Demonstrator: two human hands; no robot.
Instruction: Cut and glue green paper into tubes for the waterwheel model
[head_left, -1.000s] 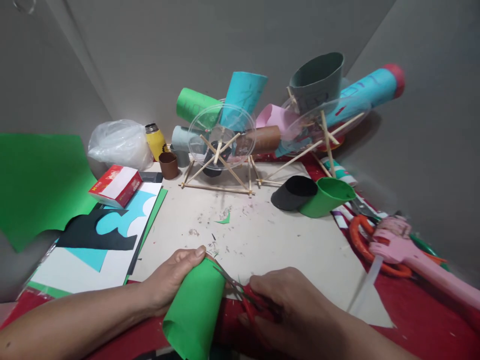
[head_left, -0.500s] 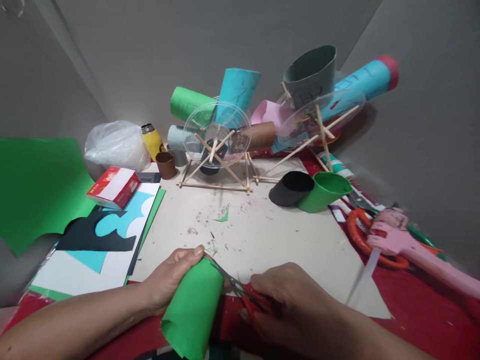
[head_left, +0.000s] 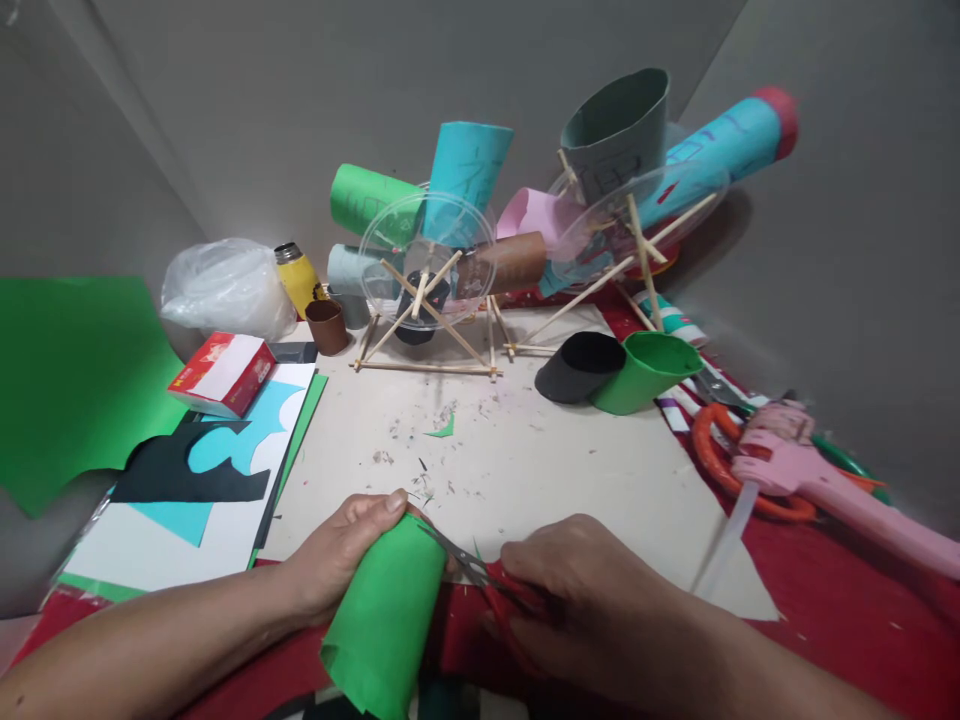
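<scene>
My left hand [head_left: 349,550] grips a green paper tube [head_left: 390,620] near its upper end, the thumb on the rim. In my right hand [head_left: 577,590] are red-handled scissors [head_left: 472,568], their blades at the tube's top edge. The fingers of the left hand behind the tube are hidden. Small green and dark paper scraps lie on the pale board [head_left: 540,500] just beyond the hands. Farther off on the board, a black paper tube [head_left: 574,372] and a green paper tube [head_left: 645,375] stand side by side, their tops cut at a slant.
A wheel of clear discs, sticks and coloured tubes [head_left: 427,270] stands at the back; a similar one is right of it. Paper sheets [head_left: 187,540] and a red box [head_left: 225,372] lie left. A pink glue gun [head_left: 817,480] rests on orange-handled scissors [head_left: 712,450] at right.
The view has shifted slightly, so the background things sit a little higher and further left. Both hands keep their hold, with the scissors still at the tube's rim.
</scene>
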